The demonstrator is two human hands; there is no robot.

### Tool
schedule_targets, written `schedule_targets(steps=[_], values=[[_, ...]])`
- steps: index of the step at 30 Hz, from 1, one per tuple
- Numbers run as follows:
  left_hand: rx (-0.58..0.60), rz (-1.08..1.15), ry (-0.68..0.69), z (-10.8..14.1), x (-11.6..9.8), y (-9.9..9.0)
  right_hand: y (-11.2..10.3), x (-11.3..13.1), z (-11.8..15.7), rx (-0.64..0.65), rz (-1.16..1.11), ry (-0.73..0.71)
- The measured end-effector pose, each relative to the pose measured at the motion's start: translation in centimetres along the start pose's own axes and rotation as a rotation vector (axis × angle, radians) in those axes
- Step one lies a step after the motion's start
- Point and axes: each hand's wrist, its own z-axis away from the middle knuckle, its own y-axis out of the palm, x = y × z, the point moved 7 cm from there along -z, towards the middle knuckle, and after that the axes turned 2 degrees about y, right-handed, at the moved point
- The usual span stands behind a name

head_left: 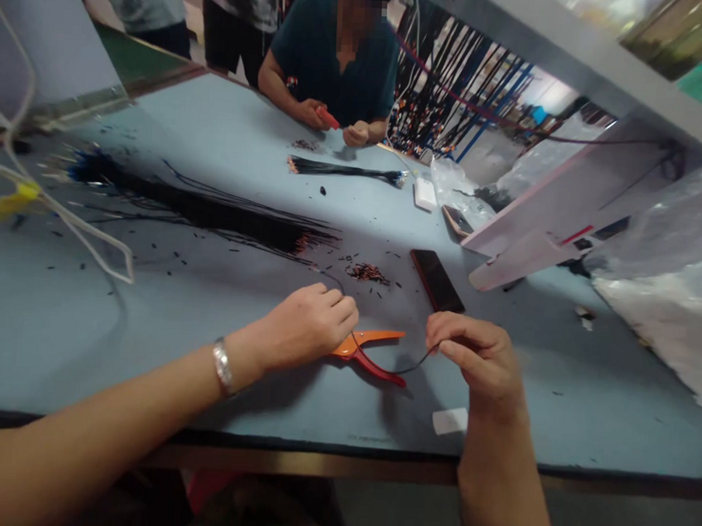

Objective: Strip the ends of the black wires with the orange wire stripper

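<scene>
A thin black wire (407,370) bows in a slack curve between my two hands. My right hand (480,354) pinches one end of it between thumb and fingers. The wire passes the fingertips of my left hand (316,323), which is closed around it; those fingertips are partly hidden. Beneath the left hand lies a hand tool with orange and red handles (383,336), its handles spread to the right and its head covered. Beyond the left hand stretches a thick bundle of black wires (225,215) with copper-coloured ends. A small heap of short copper-and-black pieces (369,273) lies beside those ends.
A dark phone (437,281) lies beyond my right hand, and a white paper slip (449,421) near the front edge. Across the table a co-worker (336,61) holds a red tool near a smaller wire bundle (346,170). Left stands a white wire frame (96,244); plastic bags (663,308) lie right.
</scene>
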Motion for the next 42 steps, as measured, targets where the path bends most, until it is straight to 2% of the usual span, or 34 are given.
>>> schedule_targets(steps=[2,5,8,11,16,21,23,26,32,36,40,42], values=[[-0.011,-0.049,-0.028,1.1,0.1,-0.1,0.4,0.4,-0.1,0.041,0.028,0.008],[0.050,-0.025,-0.110,1.7,0.9,1.1,0.8,0.8,-0.3,0.080,0.065,0.024],[0.137,0.081,-0.158,0.7,1.6,2.9,0.5,0.8,-0.4,0.048,0.077,0.033],[0.181,0.183,-0.138,-1.1,2.0,3.7,0.0,0.5,-0.3,-0.003,0.075,0.039],[0.125,0.148,-0.098,-2.4,1.6,2.1,-0.4,0.2,0.0,-0.023,0.073,0.037],[-0.007,0.047,-0.059,0.0,0.0,0.1,-0.2,0.6,0.0,-0.017,0.049,0.031],[-0.017,0.011,-0.114,0.9,0.3,0.1,0.0,0.7,-0.1,0.001,0.068,0.048],[0.031,0.041,-0.181,1.3,1.2,1.0,0.5,0.6,-0.3,0.035,0.097,0.075],[0.098,0.176,-0.182,-2.1,1.9,2.8,-0.4,-0.2,-0.2,-0.029,0.055,0.062],[0.069,0.155,-0.155,-3.0,1.2,2.3,-0.7,-0.4,0.0,-0.052,0.027,0.054],[-0.031,0.068,-0.137,-1.3,0.6,1.0,-0.2,0.2,-0.1,-0.010,0.033,0.037],[-0.043,0.030,-0.131,-0.4,0.7,0.7,0.3,0.5,-0.2,0.025,0.049,0.032]])
